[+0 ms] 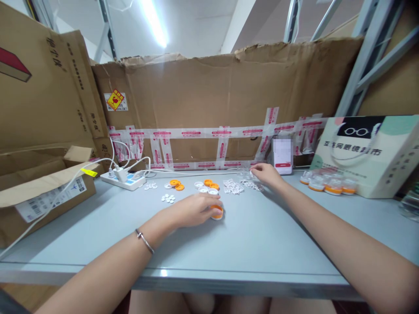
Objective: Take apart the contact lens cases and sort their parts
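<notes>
Near the middle of the table, my left hand (199, 209) has its fingers curled round a small round orange-and-white plastic case (217, 214), which rests on the tabletop. Farther back on the right, my right hand (266, 173) pinches at a clear plastic cover (245, 172); its exact shape is hard to make out. Just behind my left hand lie white rings (203, 189) and orange rings (208, 183). Small white pieces (233, 186) are heaped between the two hands, with more white pieces (252, 185) below my right hand.
Farther left are orange rings (179, 187), small white discs (168, 199) and a power strip (131, 182) with cables. A phone (282, 155) leans against the cardboard wall (196, 100). Several clear-topped orange-and-white cases (333, 188) stand by a paper bag (369, 170). An open carton (46, 192) sits left.
</notes>
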